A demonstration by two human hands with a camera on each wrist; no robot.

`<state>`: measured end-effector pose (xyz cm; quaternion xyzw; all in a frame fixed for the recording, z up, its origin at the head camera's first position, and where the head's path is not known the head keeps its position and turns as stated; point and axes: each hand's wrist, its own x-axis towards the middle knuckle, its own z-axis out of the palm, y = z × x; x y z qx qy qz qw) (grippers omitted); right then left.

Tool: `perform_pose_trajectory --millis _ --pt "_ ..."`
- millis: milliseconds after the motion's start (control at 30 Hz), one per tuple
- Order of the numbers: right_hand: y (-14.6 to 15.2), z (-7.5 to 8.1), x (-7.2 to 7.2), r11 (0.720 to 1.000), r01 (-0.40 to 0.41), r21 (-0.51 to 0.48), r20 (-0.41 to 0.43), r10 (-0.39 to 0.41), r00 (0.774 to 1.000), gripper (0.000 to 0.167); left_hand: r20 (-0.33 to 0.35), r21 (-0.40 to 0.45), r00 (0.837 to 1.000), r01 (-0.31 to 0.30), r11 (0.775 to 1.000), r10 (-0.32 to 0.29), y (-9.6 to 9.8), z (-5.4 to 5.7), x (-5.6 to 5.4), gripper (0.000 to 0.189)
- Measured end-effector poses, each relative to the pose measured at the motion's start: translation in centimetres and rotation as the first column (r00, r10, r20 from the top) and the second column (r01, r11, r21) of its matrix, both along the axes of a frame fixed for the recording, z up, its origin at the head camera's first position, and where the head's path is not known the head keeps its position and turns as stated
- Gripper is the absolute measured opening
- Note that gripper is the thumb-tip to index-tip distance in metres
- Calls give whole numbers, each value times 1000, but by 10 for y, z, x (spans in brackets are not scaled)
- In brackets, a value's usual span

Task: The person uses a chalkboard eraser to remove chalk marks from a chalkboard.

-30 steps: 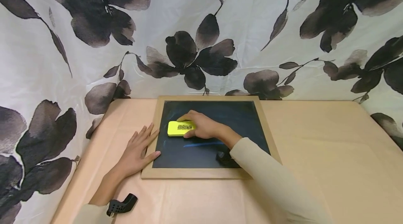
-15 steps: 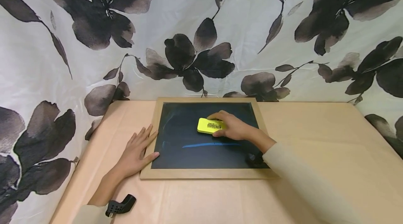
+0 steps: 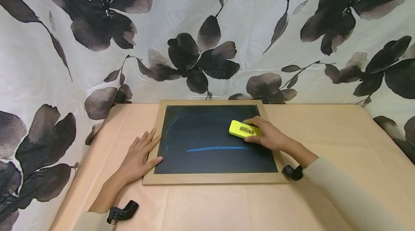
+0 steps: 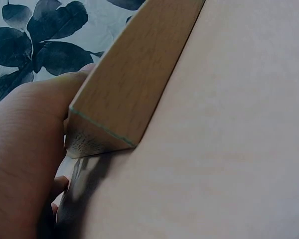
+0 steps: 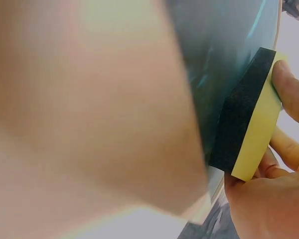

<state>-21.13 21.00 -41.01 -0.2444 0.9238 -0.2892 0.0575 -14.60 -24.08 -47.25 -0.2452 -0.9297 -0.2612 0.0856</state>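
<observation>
A wood-framed blackboard [image 3: 207, 166] lies on the table, with one blue chalk line [image 3: 217, 148] across its lower half and faint smears at the upper left. My right hand [image 3: 270, 135] grips a yellow eraser [image 3: 241, 129] over the board's right part, thumb on one long side and fingers on the other. In the right wrist view the eraser [image 5: 256, 124] shows its black felt layer toward the board's dark surface. My left hand [image 3: 137, 159] rests with straight, spread fingers at the frame's left edge, thumb on the wood. The left wrist view shows the frame corner [image 4: 104, 129] beside that hand.
A pale wood-coloured tabletop [image 3: 337, 133] surrounds the board. Behind it and at the left hangs a white cloth with dark flowers [image 3: 191, 58]. Black wrist cameras [image 3: 123, 212] sit on both wrists.
My right hand has moved the eraser from the board's left part rightward, above the blue line, which now shows in full. The left hand has stayed at the frame.
</observation>
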Motion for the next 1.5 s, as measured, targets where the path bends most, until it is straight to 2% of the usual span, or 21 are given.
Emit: perform_pose_trajectory --millis 233,433,567,700,900,1200,1500 --pt "12 0 8 999 21 -27 1 -21 1000 62 -1 6 1000 3 1000 -3 -2 1 0 71" --pt "13 -3 6 997 29 -69 -12 -30 999 59 3 9 1000 11 1000 -11 -2 2 -1 72" --pt "11 0 4 998 28 -64 -15 -29 999 57 -4 6 1000 17 1000 -17 -2 2 -5 71" --pt "9 6 1 998 33 -47 7 -33 999 55 -4 5 1000 15 1000 -15 -1 2 -7 72" --pt "7 9 -1 995 97 -34 69 -94 993 56 3 12 1000 25 1000 -25 0 1 -7 71" --pt "-6 9 -6 992 125 -16 89 -123 988 58 16 29 1000 15 999 -15 -2 2 -4 71" --pt "-29 8 -10 996 76 -42 42 -74 996 58 18 21 1000 6 1000 -7 -2 3 -4 72"
